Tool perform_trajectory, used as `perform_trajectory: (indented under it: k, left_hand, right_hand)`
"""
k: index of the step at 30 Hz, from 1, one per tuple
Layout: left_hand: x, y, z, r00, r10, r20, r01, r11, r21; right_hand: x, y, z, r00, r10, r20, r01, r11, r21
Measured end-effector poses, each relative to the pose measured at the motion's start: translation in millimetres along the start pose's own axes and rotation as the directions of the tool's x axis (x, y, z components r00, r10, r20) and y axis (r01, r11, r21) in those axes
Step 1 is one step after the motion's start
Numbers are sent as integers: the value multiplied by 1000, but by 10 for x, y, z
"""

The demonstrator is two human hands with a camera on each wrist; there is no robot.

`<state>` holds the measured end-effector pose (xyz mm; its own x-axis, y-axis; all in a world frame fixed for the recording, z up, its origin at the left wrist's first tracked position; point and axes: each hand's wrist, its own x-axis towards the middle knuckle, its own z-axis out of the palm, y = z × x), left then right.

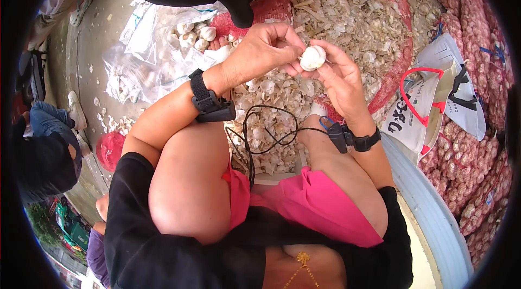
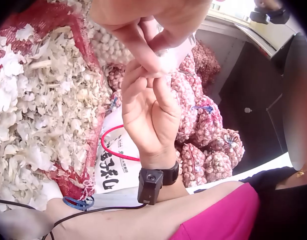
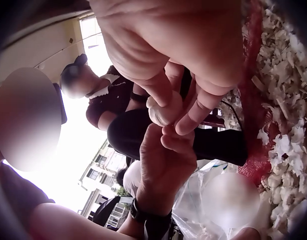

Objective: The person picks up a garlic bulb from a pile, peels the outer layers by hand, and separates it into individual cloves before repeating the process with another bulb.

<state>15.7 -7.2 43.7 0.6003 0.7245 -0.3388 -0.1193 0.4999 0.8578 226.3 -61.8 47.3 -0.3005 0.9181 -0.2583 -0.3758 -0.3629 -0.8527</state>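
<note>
The right hand (image 1: 343,80) grips the garlic bulb (image 1: 313,58) between thumb and fingers, apparently steadying it, while the left hand (image 1: 258,50) pinches its side above loose skins (image 1: 347,15).

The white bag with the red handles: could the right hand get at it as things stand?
Probably yes: the bag is close beside the right hand, with nothing visible between them. The hand is holding a garlic bulb, though, so it would likely need to free some fingers first.
</note>
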Motion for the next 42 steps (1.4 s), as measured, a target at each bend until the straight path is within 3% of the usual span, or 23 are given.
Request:
perform_trajectory:
  k: [4, 9, 12, 16, 18, 22, 24, 25, 28, 30, 31, 33, 36, 39, 41, 42]
  left_hand:
    - [7, 33, 34, 1000, 3, 20, -1, 995, -96]
    - [19, -14, 45, 999, 37, 36, -36, 999, -24]
    - [26, -84, 52, 996, 87, 12, -88, 996, 15]
    - [12, -38, 72, 993, 118, 27, -120, 989, 85]
    - [11, -6, 49, 995, 93, 42, -94, 995, 29]
    - [17, -26, -63, 999, 1, 37, -1, 1000, -17]
    - [24, -9, -76, 998, -16, 64, 16, 1000, 0]
    - [28, -3, -82, 995, -35, 91, 33, 999, 16]
    - [77, -93, -70, 998, 66, -14, -65, 997, 51]
    - [48, -61, -39, 1000, 22, 8, -23, 998, 66]
    - [36, -40, -20, 999, -24, 30, 21, 996, 82]
    - [62, -134, -11, 999, -18, 51, 12, 995, 104]
    - [85, -189, -31, 996, -22, 81, 12, 993, 119]
    - [79, -168, -48, 990, 28, 141, -39, 996, 75]
    - [88, -165, -48, 988, -36, 148, 67, 976, -207]
    - [83, -155, -36, 988, -37, 148, 67, 976, -207]
  right_hand:
    - [0, 7, 14, 996, -80, -30, 75, 989, -129]
    - [8, 53, -3, 979, -186, -85, 145, 923, -358]
    - [1, -52, 111, 988, -117, -101, 86, 959, -270]
    - [-2, 6, 68, 983, -164, -77, 127, 927, -354]
    - [-9, -37, 62, 996, -66, -65, 57, 989, -134]
    - [-13, -15, -6, 999, 8, -53, -9, 1000, -14]
    - [-12, -30, 22, 994, 113, -7, -109, 978, 180]
    - [-7, -21, 11, 994, 112, -7, -109, 977, 180]
    - [21, 47, -30, 986, 164, -13, -155, 955, 254]
    - [37, 92, -9, 990, -11, -144, 7, 999, -33]
    - [39, 105, 15, 989, -10, -145, 5, 999, -33]
    - [42, 125, 63, 969, -150, -196, 73, 933, -353]
    - [35, 88, 110, 959, -224, -177, 108, 858, -502]
    - [24, 64, 93, 966, -204, -160, 119, 897, -425]
    - [23, 88, 68, 969, -185, -165, 122, 935, -334]
    - [18, 98, 61, 972, -165, -166, 123, 964, -238]
